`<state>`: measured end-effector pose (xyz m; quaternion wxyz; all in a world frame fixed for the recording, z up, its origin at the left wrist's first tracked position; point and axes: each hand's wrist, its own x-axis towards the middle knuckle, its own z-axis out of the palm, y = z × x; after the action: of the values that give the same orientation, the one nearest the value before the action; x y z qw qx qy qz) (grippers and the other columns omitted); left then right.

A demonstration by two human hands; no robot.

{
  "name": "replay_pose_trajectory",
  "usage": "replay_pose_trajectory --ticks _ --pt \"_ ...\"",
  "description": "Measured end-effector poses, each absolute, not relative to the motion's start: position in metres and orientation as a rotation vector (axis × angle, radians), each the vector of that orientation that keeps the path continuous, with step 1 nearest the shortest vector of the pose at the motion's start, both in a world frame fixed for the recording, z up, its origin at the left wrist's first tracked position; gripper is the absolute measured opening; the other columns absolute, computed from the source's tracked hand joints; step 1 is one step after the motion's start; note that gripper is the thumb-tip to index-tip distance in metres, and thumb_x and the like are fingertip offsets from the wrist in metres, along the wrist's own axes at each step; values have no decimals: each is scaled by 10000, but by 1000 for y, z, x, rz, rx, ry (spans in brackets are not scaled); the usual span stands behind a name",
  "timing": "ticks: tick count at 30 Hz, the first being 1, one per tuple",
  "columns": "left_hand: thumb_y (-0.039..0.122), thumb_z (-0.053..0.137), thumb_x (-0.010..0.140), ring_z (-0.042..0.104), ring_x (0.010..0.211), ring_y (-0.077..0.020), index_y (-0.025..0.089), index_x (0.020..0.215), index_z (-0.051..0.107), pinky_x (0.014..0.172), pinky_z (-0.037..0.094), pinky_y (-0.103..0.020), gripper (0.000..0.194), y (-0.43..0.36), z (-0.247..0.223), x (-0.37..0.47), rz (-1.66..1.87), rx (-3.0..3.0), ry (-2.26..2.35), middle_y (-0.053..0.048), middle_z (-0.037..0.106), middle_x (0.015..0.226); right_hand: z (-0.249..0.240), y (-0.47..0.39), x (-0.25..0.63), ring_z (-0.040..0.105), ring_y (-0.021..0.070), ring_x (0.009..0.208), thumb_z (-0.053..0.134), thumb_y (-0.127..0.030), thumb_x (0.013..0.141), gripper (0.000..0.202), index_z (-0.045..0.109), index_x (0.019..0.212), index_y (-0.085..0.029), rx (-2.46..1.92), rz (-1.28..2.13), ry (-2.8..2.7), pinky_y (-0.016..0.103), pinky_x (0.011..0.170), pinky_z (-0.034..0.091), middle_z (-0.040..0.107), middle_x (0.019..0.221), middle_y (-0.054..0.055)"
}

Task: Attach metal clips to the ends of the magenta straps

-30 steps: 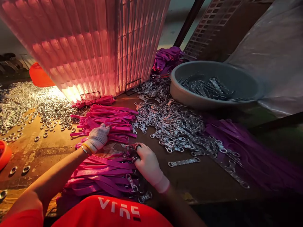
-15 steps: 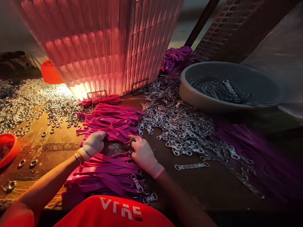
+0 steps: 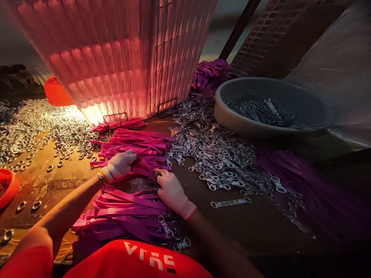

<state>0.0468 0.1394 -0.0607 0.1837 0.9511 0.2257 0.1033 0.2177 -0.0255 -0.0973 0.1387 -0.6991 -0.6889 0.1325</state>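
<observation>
Now, from my remote seat, the head view shows my left hand point(image 3: 119, 165) shifted forward over the farther pink straps point(image 3: 136, 139), mid-table, while my right hand point(image 3: 171, 191) stays by their right ends, so both work at one bundle. Left fingers curl on the straps, right ones at a dark loop point(image 3: 158, 176); I can't tell how tightly either grips. Nearer straps point(image 3: 127, 210) lie along the table's point(image 3: 69, 173) near edge.

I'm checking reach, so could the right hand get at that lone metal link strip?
Probably yes: the metal link strip lies to the right of the right hand, with bare tabletop between them. A dark item at the fingers, unclear in kind, might need setting down first.
</observation>
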Motion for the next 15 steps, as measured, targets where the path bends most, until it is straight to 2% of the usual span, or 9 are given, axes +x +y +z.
replay_pose_trajectory --ticks 3,6,8,11,13,15 --pt "265 569 883 588 662 -125 157 974 659 607 486 -233 168 130 -44 35 642 2106 709 -38 650 800 -97 -23 218 521 259 1211 528 -61 730 375 712 1051 -119 -2017 390 -2001 349 1015 403 598 1356 106" --pt "326 653 836 405 440 -68 172 921 614 415 310 -179 181 121 -22 12 788 1633 798 41 522 591 -96 -21 217 529 257 1200 527 -64 742 385 704 1079 -118 -2013 385 -2011 352 1009 407 611 1334 111" --pt "346 694 802 359 411 -60 171 894 606 395 253 -176 217 120 -15 -10 781 1518 834 55 468 541 -96 -21 217 530 259 1201 523 -60 747 389 702 1087 -115 -2018 382 -2015 352 1003 413 614 1330 113" --pt "400 690 776 341 398 -65 156 921 624 392 230 -192 291 129 -21 -55 633 1540 1053 31 503 559 -96 -21 217 528 260 1209 516 -53 748 395 703 1092 -104 -2022 380 -2015 347 1007 413 607 1340 116" --pt "400 596 808 379 410 -96 146 981 638 407 274 -216 310 140 -30 -88 549 1672 1383 8 526 575 -96 -22 216 529 260 1211 511 -44 741 415 697 1108 -92 -2019 378 -2012 347 1020 409 608 1338 121" --pt "326 537 813 513 521 -166 129 996 655 498 394 -267 294 149 -36 -116 529 1875 1782 -36 568 611 -97 -23 216 532 259 1208 512 -38 733 416 700 1100 -93 -2012 378 -2010 347 1029 407 614 1330 123"
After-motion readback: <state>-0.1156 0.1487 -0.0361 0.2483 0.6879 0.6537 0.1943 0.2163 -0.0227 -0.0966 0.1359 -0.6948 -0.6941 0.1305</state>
